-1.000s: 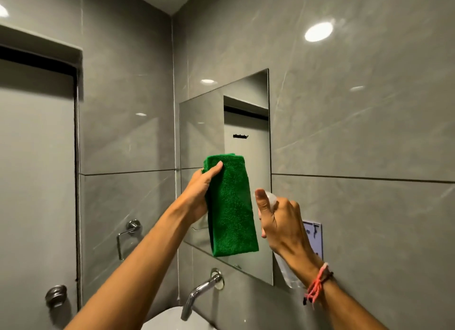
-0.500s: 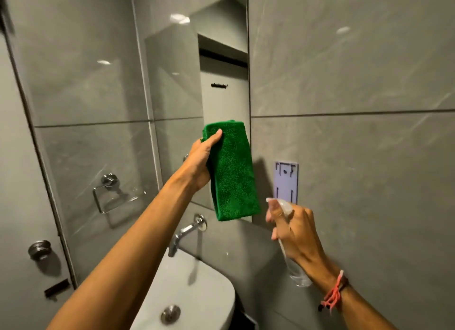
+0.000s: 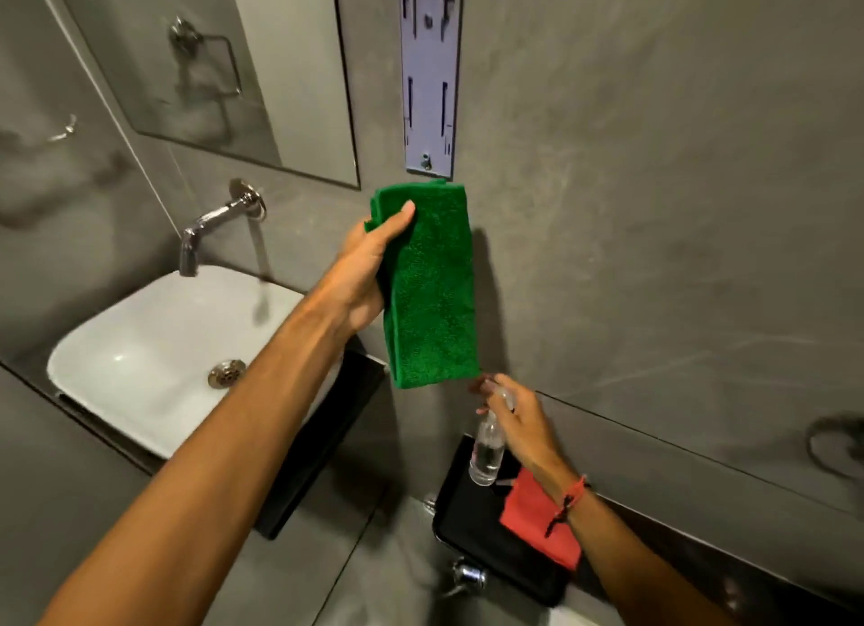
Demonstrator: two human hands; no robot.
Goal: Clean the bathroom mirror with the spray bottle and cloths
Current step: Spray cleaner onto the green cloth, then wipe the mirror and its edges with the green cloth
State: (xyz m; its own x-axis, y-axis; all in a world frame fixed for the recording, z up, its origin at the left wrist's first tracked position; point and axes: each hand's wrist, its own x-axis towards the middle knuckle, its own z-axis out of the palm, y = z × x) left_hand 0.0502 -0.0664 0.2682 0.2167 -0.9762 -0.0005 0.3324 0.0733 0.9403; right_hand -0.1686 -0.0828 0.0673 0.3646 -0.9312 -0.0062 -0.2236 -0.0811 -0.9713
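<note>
My left hand (image 3: 369, 270) grips a folded green cloth (image 3: 432, 289) by its upper left corner, holding it upright in front of the grey wall, below and right of the mirror (image 3: 224, 73). Lower right, my right hand (image 3: 519, 419) holds a small clear spray bottle (image 3: 487, 452) by its head, the bottle hanging just above a black ledge (image 3: 486, 532). A red cloth (image 3: 537, 518) lies on that ledge, partly behind my right wrist.
A white basin (image 3: 140, 345) with a chrome tap (image 3: 210, 223) sits below the mirror at left. A pale grey wall bracket (image 3: 430, 78) hangs right of the mirror. A towel ring (image 3: 837, 443) is on the wall at far right.
The view has tilted down from the mirror to the basin and ledge. My left hand has carried the green cloth off the mirror to the right. My right hand has lowered the bottle toward the ledge.
</note>
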